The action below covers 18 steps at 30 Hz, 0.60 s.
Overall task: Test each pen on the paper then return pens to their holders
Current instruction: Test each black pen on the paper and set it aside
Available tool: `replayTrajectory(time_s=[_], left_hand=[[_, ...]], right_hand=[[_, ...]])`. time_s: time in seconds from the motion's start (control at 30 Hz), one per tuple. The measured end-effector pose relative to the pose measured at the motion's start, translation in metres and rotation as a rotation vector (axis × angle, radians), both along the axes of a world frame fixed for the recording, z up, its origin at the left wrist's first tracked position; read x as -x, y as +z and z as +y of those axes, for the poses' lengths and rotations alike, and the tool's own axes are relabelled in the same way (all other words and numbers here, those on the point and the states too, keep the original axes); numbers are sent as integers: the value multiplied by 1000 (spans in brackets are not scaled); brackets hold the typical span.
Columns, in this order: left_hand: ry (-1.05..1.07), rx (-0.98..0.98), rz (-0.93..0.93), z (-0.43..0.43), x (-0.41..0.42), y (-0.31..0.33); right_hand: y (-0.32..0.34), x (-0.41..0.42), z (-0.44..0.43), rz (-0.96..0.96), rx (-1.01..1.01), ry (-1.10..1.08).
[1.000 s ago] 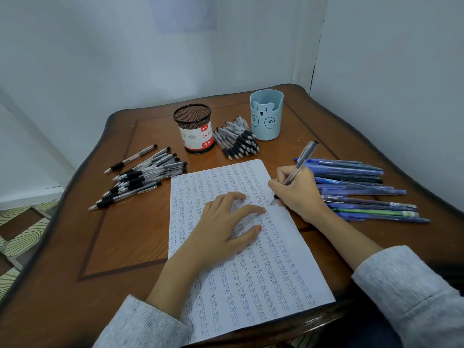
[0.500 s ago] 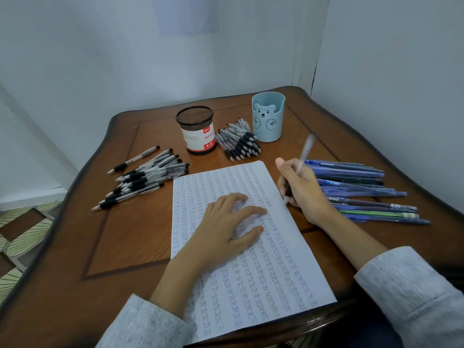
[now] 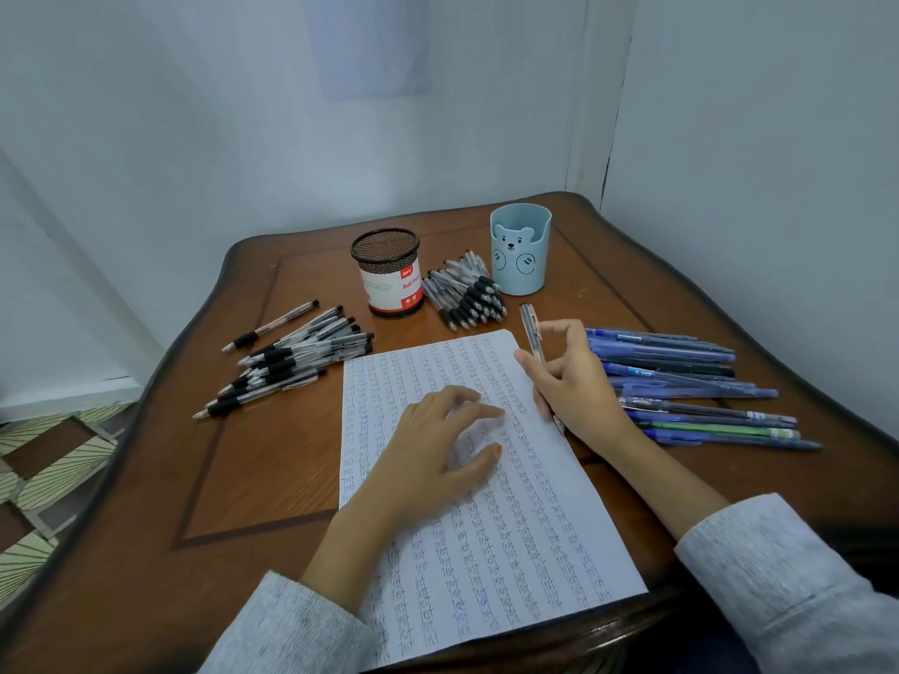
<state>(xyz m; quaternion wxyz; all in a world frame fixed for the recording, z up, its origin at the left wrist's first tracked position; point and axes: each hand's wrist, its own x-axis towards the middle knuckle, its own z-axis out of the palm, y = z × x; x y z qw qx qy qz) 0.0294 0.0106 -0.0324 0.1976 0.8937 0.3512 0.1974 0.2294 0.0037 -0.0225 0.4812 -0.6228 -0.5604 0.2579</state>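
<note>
Testing step: your right hand (image 3: 571, 381) grasps a pen (image 3: 531, 333) at the paper's (image 3: 511, 552) edge; left hand (image 3: 438, 445) released, flat on it. Next, probably stow the pen.

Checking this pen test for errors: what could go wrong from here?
The right hand holds a clear pen beside the blue pens; its wrist could nudge them off the table. The paper is almost filled with test marks, so fresh marks may be hard to spot. The left pile and the middle pile look alike, inviting confusion.
</note>
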Motion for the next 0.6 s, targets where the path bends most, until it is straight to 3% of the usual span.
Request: replayTrajectory(time_s=[0.17,0.4,0.6], left_hand=[[72,-50,12,9,10,9],[151,22,90,26,28,19],[175,61,120,39,31,17]], right_hand=[[1,-1,0,-14,-21,7],[2,4,-2,-39,-22,90],[0,-3,0,151,53,126]])
